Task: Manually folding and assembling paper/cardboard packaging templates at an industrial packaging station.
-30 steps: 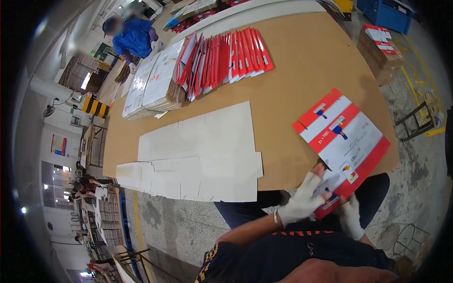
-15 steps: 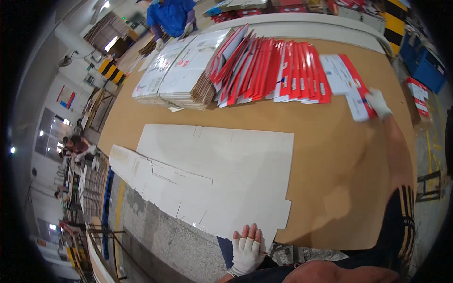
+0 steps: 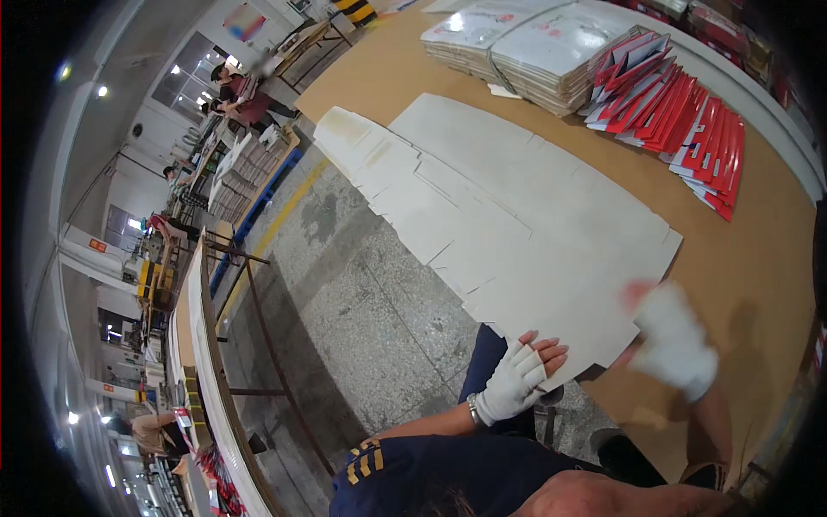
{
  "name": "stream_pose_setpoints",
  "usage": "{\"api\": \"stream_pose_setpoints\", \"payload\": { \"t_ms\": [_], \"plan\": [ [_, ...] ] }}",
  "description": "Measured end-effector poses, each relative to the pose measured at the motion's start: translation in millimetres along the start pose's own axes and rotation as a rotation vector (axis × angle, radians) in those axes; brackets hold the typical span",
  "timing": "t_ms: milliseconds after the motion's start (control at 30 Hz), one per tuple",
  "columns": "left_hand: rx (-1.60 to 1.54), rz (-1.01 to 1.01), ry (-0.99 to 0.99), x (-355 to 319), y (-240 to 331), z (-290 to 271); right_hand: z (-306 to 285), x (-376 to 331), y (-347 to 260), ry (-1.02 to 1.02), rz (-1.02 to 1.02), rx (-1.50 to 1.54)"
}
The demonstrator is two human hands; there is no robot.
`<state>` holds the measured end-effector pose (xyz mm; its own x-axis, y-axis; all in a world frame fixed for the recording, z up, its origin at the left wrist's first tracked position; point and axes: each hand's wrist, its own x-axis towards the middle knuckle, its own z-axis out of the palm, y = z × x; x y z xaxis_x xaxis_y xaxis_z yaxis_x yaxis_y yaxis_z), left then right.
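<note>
In the head view, a pile of large, flat, plain white cardboard sheets with slits along the edges [image 3: 517,215] lies on the brown board-covered worktop [image 3: 749,284], its near edge jutting over the side. The left hand [image 3: 512,379], in a white fingerless glove, lays its extended, slightly parted fingers over the pile's near corner; whether the thumb pinches from beneath cannot be told. The right hand [image 3: 676,336], in a matching glove and blurred, is at the pile's right end, finger and thumb apart; whether it grips a sheet is unclear.

Toward the far side, thin red-and-white folded cardboard cartons [image 3: 668,108] lean against one another in a fanned row; their insides are hidden. They touch a thick bundle of flattened white cartons [image 3: 551,39], bound with a dark strap [image 3: 493,65]. Farther left, stacked flat cardboard [image 3: 233,177] sits on a blue pallet [image 3: 269,198].
</note>
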<state>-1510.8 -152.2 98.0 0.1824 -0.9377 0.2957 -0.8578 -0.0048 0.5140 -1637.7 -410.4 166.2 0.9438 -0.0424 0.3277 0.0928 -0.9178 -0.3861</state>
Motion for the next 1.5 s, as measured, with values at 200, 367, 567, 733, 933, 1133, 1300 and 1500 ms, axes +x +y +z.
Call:
{"api": "stream_pose_setpoints", "payload": {
  "t_ms": [200,367,567,733,933,1133,1300,1500],
  "plan": [
    [-0.107,0.068,0.131,-13,-14,23,73,-14,-30,-0.229,-0.244,0.034],
    [0.086,0.046,0.400,-17,7,8,77,-15,-26,-0.269,-0.136,0.303],
    [0.083,0.276,0.079,-22,1,27,28,-8,-10,-0.072,0.540,0.263],
    [0.216,0.042,-0.031,-24,-18,37,-32,-25,-101,0.503,0.294,0.051],
    [0.200,0.050,-0.052,-17,-14,33,12,-210,-65,0.548,0.571,0.012],
    [0.237,0.031,-0.075,-21,-15,29,39,-292,-93,0.848,0.717,0.229],
    [0.266,0.051,-0.097,-14,-12,32,97,-326,-49,1.238,0.823,0.295],
    [0.411,0.053,0.169,-17,20,27,14,-299,-68,0.659,0.561,-0.114]
  ]
}}
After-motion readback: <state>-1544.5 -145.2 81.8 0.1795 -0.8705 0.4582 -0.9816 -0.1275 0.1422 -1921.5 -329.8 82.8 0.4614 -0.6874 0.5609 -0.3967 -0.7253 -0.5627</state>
